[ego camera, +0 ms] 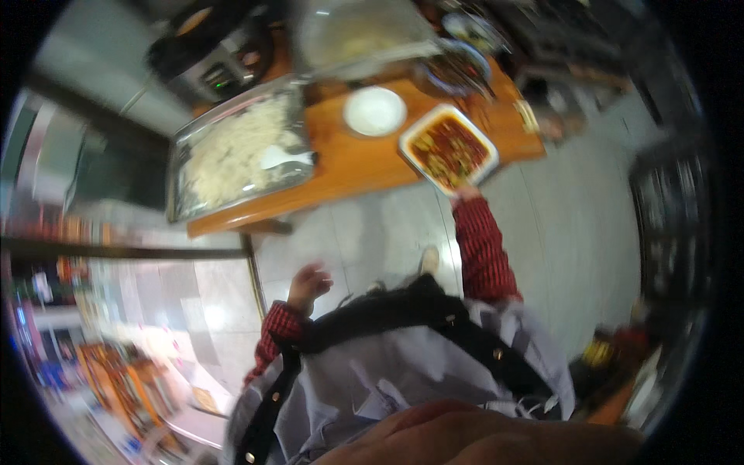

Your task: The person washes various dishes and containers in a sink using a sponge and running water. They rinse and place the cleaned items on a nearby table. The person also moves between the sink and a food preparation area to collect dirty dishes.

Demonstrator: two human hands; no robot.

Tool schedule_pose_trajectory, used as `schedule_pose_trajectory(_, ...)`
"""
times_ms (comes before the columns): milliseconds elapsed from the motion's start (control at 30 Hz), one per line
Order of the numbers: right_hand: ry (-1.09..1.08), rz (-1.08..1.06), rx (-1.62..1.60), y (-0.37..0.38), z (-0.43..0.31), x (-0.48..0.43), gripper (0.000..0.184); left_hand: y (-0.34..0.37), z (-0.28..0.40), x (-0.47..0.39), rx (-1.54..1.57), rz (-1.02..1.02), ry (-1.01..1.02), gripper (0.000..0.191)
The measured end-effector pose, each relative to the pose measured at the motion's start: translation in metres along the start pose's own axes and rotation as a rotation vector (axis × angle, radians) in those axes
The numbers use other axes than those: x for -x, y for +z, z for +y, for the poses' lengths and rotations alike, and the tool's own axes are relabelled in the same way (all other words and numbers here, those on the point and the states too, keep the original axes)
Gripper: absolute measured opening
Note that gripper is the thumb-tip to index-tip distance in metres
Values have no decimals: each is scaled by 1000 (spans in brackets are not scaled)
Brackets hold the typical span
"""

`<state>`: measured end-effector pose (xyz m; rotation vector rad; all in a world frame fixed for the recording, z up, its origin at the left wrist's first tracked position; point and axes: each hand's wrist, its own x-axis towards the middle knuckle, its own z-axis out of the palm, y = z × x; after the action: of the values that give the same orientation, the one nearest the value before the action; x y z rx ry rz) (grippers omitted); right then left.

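Note:
A white rectangular dish (449, 148) holds food pieces in a red-brown, oily sauce. It sits at the front edge of the wooden table, its near corner reaching past the edge. My right hand (463, 192) grips that near corner; blur and the sleeve hide most of its fingers. Beside my waist, over the floor, my left hand (311, 285) holds nothing, with its fingers loosely bent and apart. A round white bowl (375, 110) stands just left of the dish.
On the orange wooden table (343, 157) lies a large rice-filled tray (232, 151) with a white rice paddle (285, 157). Behind are a dark cooker (221, 75), a large clear container (366, 35) and a blue-rimmed bowl (456, 67) with sticks or utensils. A metal-framed partition (174, 251) stands left.

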<state>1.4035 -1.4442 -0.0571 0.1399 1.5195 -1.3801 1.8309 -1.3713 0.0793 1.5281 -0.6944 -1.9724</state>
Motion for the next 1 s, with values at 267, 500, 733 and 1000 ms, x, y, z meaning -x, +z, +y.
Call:
schedule_pose_trajectory(267,-32,-619,88,-14,-25,17,14,-21,-26,-28,102,-66,96,32)
schedule_pose_trajectory(500,29,-700,245,-35,-34,16,11,-41,-16,-26,49,-118,129,33)
schedule_pose_trajectory(733,119,-268,86,-48,2,13,11,-60,-1,-13,-1,-77,175,33)
schedule_pose_trajectory(1000,26,-285,227,-26,32,114,12,-92,-7,-6,-36,-93,340,30)
